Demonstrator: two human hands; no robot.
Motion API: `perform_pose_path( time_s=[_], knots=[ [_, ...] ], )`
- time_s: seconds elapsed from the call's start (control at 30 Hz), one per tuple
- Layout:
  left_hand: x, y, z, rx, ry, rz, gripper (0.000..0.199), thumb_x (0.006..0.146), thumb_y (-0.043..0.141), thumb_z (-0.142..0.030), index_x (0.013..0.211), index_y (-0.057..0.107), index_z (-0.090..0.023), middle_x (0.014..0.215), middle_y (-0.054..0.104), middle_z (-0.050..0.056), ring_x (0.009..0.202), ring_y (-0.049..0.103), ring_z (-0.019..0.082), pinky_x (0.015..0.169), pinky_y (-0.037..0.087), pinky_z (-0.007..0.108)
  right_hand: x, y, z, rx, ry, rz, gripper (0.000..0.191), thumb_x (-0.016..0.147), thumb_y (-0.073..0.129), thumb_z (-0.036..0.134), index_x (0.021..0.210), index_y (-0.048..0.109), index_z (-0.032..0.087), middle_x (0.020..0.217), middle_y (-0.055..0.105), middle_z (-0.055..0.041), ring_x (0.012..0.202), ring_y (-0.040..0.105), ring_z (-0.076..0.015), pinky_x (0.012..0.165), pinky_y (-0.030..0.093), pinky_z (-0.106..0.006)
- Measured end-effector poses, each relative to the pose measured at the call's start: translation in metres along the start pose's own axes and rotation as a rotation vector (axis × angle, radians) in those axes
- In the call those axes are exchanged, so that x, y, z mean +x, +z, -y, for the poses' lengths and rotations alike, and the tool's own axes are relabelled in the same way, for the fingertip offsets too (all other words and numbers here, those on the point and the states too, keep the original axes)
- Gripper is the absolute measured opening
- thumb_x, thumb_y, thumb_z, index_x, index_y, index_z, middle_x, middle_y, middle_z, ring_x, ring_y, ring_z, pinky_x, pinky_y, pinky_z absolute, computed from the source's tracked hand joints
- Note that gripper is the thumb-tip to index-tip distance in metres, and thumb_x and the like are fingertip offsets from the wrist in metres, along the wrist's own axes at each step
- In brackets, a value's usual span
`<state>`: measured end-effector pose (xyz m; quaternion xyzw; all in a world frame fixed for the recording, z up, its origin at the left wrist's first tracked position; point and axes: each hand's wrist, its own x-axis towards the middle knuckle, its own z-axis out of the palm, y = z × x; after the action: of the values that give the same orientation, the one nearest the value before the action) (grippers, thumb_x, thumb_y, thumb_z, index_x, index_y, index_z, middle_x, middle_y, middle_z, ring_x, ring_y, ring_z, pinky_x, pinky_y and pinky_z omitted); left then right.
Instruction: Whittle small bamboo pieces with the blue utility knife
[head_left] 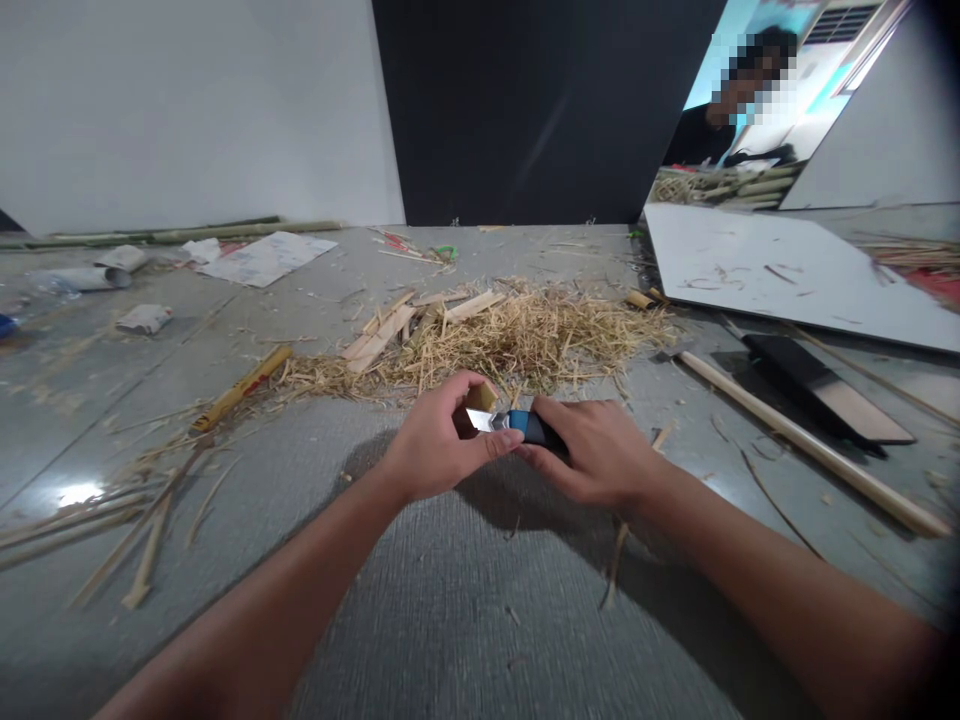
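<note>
Low over the floor, my right hand (604, 450) is wrapped round the blue and black handle of a utility knife (527, 427). Its metal blade points left into the curl of my left hand (439, 440). A small yellowish piece of bamboo (486, 396) shows between the left fingers, against the blade; most of it is hidden by that hand. My left thumb rests by the front end of the knife. Just beyond both hands lies a heap of thin bamboo shavings (532, 330), with flat wooden strips (382, 340) on its left side.
To the left lie a yellow bamboo stick (244, 390), loose strips and paper scraps (270, 258). On the right are a long pale rod (810, 440), a black flat object (825, 385) and a white board (795, 265). A black panel (540, 110) stands behind; a person (701, 135) appears at upper right.
</note>
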<state>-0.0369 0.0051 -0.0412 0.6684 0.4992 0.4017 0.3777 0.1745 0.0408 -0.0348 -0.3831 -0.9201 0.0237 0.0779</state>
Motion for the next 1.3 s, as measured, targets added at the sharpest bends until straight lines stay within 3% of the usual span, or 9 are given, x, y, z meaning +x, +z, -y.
perform_pose_path(
  time_s=[0.33, 0.63, 0.93, 1.13, 1.2, 1.3],
  knots=[
    [0.001, 0.0, -0.006, 0.225, 0.016, -0.132, 0.039, 0.072, 0.075, -0.045, 0.097, 0.056, -0.021, 0.067, 0.05, -0.004, 0.056, 0.043, 0.01, 0.052, 0.032, 0.023, -0.001, -0.002, 0.0, -0.155, 0.083, -0.117, 0.052, 0.09, 0.033, 0.066, 0.094, 0.053, 0.018, 0.075, 0.067, -0.0074, 0.056, 0.054, -0.0193, 0.054, 0.011, -0.03],
    [0.005, 0.001, -0.008, 0.409, -0.046, -0.279, 0.043, 0.07, 0.072, -0.056, 0.086, 0.054, -0.021, 0.065, 0.049, -0.004, 0.058, 0.04, 0.011, 0.052, 0.03, 0.024, 0.0, -0.001, 0.01, -0.221, 0.212, -0.146, 0.043, 0.089, 0.037, 0.059, 0.094, 0.053, 0.019, 0.08, 0.069, -0.0073, 0.062, 0.059, -0.021, 0.055, 0.01, -0.031],
    [0.007, 0.002, -0.007, 0.376, -0.121, -0.305, 0.048, 0.068, 0.072, -0.061, 0.079, 0.048, -0.021, 0.062, 0.042, -0.006, 0.057, 0.037, 0.01, 0.053, 0.027, 0.025, 0.003, 0.005, 0.024, -0.199, 0.33, -0.125, 0.04, 0.09, 0.038, 0.057, 0.095, 0.052, 0.02, 0.079, 0.069, -0.0081, 0.062, 0.061, -0.0232, 0.054, 0.015, -0.031],
    [0.007, -0.001, -0.005, 0.278, -0.125, -0.383, 0.049, 0.08, 0.06, -0.06, 0.067, 0.034, -0.02, 0.06, 0.032, -0.007, 0.055, 0.03, 0.009, 0.052, 0.026, 0.025, 0.012, 0.002, 0.0, -0.021, 0.629, -0.18, 0.055, 0.095, 0.021, 0.063, 0.09, 0.052, 0.019, 0.074, 0.065, -0.0106, 0.06, 0.057, -0.0225, 0.051, 0.018, -0.03],
    [0.007, -0.002, -0.005, 0.217, -0.129, -0.325, 0.048, 0.077, 0.064, -0.06, 0.072, 0.038, -0.021, 0.062, 0.035, -0.007, 0.055, 0.033, 0.009, 0.053, 0.027, 0.024, 0.012, 0.003, -0.005, -0.021, 0.589, -0.176, 0.053, 0.095, 0.023, 0.063, 0.091, 0.052, 0.019, 0.074, 0.065, -0.0104, 0.06, 0.056, -0.0221, 0.051, 0.018, -0.03],
    [0.006, -0.003, -0.007, 0.09, -0.151, -0.221, 0.047, 0.075, 0.067, -0.06, 0.081, 0.042, -0.021, 0.064, 0.037, -0.007, 0.055, 0.035, 0.008, 0.054, 0.03, 0.023, 0.009, 0.006, -0.002, -0.005, 0.387, -0.136, 0.047, 0.095, 0.029, 0.06, 0.091, 0.051, 0.019, 0.072, 0.064, -0.008, 0.059, 0.055, -0.0203, 0.052, 0.019, -0.03]
  ],
)
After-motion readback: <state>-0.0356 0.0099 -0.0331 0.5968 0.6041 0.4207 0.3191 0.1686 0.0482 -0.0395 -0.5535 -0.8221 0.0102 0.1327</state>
